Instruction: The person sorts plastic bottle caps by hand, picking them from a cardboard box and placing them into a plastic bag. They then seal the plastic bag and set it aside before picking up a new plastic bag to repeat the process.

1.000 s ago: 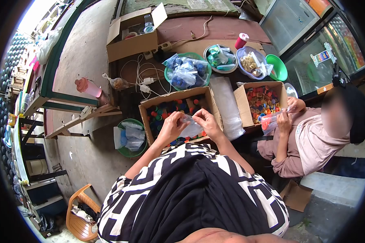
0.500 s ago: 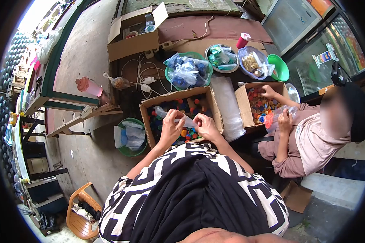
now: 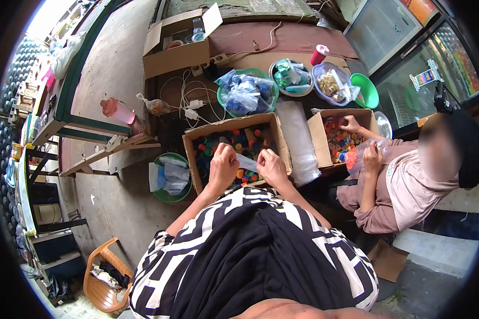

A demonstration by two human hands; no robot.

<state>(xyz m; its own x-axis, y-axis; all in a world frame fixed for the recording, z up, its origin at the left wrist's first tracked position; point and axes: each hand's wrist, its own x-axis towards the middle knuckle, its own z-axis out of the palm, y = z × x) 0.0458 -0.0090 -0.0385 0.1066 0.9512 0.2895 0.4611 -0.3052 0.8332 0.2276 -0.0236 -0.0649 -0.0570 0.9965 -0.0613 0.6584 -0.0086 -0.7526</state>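
Observation:
Between my two hands a clear plastic bag (image 3: pixel 247 162) is stretched out, pinched at either end. My left hand (image 3: pixel 223 164) is closed on its left end, and my right hand (image 3: pixel 271 167) grips the right end. Both hands are over an open cardboard box (image 3: pixel 280 142) holding many coloured bottle caps (image 3: pixel 239 139). What the fingertips hide of the bag cannot be seen. Against the right side of the box lies a stack of clear plastic bags (image 3: pixel 298 141).
At the right a co-worker (image 3: pixel 399 181) reaches into a smaller box of caps (image 3: pixel 340 142), holding a part-filled bag (image 3: pixel 361 155). Behind stand a green basin of bagged blue caps (image 3: pixel 247 93) and several other bowls. A green bucket (image 3: pixel 171 179) with plastic bags stands left.
My left hand has turned more closed, and the bag's loose end no longer sticks out beyond it to the left. The bag is now drawn between both hands.

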